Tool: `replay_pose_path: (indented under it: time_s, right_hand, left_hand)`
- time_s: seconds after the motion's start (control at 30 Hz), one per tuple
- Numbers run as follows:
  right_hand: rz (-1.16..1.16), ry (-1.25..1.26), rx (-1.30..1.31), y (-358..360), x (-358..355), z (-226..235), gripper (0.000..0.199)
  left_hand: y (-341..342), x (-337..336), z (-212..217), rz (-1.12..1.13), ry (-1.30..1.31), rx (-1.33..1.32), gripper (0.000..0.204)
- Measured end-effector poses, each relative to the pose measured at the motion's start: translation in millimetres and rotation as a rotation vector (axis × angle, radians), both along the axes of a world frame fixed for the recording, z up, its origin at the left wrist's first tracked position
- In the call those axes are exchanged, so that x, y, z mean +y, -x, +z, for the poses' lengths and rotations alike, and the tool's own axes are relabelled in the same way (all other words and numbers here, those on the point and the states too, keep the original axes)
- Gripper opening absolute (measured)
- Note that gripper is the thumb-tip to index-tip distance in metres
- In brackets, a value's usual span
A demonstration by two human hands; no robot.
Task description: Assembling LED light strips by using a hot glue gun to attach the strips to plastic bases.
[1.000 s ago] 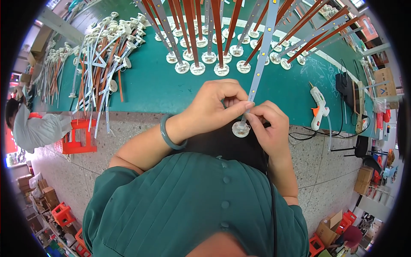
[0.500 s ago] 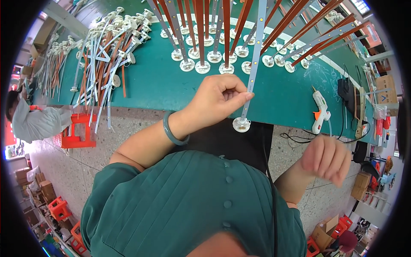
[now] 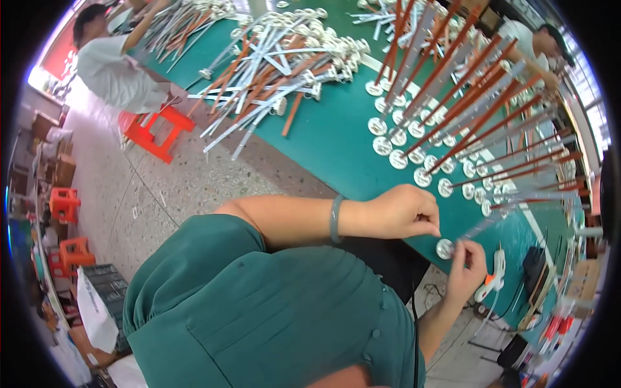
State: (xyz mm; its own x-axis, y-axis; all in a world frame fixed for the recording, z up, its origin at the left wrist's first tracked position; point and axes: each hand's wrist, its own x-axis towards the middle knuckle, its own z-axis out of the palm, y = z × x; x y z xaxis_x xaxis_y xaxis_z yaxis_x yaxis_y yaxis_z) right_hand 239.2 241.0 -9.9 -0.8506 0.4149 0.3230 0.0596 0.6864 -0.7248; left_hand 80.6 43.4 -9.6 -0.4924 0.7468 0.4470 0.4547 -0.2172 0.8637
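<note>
A grey LED light strip point(image 3: 482, 225) with a round white base point(image 3: 444, 249) leans up and to the right beside the bench's near edge. My right hand point(image 3: 468, 266) pinches this strip close above its base, between thumb and fingers. Just left of it is my left hand point(image 3: 402, 213), fingers curled and thumb drawn in, with nothing visible in its grip. Its thumb tip is near the base but appears apart from it. Beyond both hands stand many similar strips, grey and brown, upright on round white bases point(image 3: 422, 176) on the green bench point(image 3: 317, 139).
A tangled heap of strips with white bases point(image 3: 278, 64) lies on the bench at far left. A white glue gun point(image 3: 497, 275) with a cord is right of my right hand. One person point(image 3: 113, 71) sits by a red stool point(image 3: 155, 132) at left; another point(image 3: 527, 48) is at far right.
The view has turned to the left. My right hand has come up from beside the bench and taken hold of the strip near its base. My left hand has let go of the strip.
</note>
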Motion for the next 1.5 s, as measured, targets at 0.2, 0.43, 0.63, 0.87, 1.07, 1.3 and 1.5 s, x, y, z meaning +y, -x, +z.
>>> replay_pose_path:
  time_s: [0.2,0.43,0.63,0.87,1.07,1.3,1.5]
  right_hand:
    - [-0.34,0.076,0.178,-11,59,-43,0.014]
    - [-0.345,0.025,0.075,-1,71,-58,0.017]
    - [-0.335,-0.025,0.071,-4,82,-63,0.018]
    - [-0.379,0.0,0.066,-12,70,-58,0.021]
    - [-0.437,0.039,-0.05,-55,53,-37,0.017]
    - [-0.153,0.074,-0.487,-69,-6,1,0.02]
    - [0.356,0.145,-0.336,4,-53,8,0.007]
  left_hand:
    - [4,-25,-10,-0.142,-0.016,-0.037,0.008]
    - [21,-99,-11,-0.297,0.371,-0.054,0.033]
    - [60,-176,15,0.168,0.418,0.282,0.023]
    - [250,-339,2,1.494,0.564,0.55,0.024]
    - [317,-361,-45,1.395,1.042,0.062,0.028]
    - [303,-358,-15,1.305,0.485,-0.111,0.026]
    - [247,-316,38,1.021,-0.015,-0.253,0.022]
